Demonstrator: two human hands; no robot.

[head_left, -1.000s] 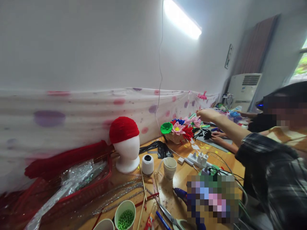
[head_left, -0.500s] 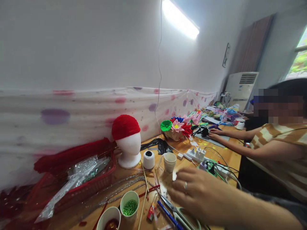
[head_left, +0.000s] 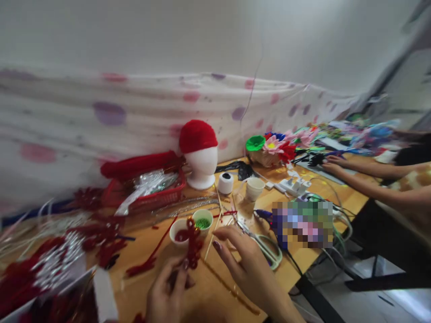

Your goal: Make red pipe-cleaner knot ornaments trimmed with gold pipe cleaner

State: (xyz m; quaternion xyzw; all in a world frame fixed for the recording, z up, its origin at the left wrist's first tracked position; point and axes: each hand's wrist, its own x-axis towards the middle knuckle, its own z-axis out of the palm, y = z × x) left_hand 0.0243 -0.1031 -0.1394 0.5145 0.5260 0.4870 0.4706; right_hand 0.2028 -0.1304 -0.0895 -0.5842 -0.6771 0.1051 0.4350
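My left hand (head_left: 170, 287) pinches a red fuzzy ornament (head_left: 194, 244) of small loops, held upright in front of two paper cups. My right hand (head_left: 247, 262) is beside it with thumb and fingers apart, nothing visible in it. One paper cup (head_left: 173, 234) has dark red contents; the other holds green beads (head_left: 202, 223). Right of my right hand lie scissors (head_left: 269, 251) with pale handles. A gold-brown fuzzy stem (head_left: 232, 287) lies on the table under my hands. Left of the cups is a red fuzzy stem piece (head_left: 143, 267).
A white foam head (head_left: 202, 166) wears a red cap (head_left: 198, 137). Near it are a red basket (head_left: 164, 195), a thread cone (head_left: 225, 183) and another paper cup (head_left: 255, 188). Plugged power strips (head_left: 292, 186) and cables sit rightward. Another person's hands (head_left: 333, 165) work at the right.
The view has tilted down and shifted. My left hand has come into view with the red ornament. My right hand, earlier over the scissors, is now left of them.
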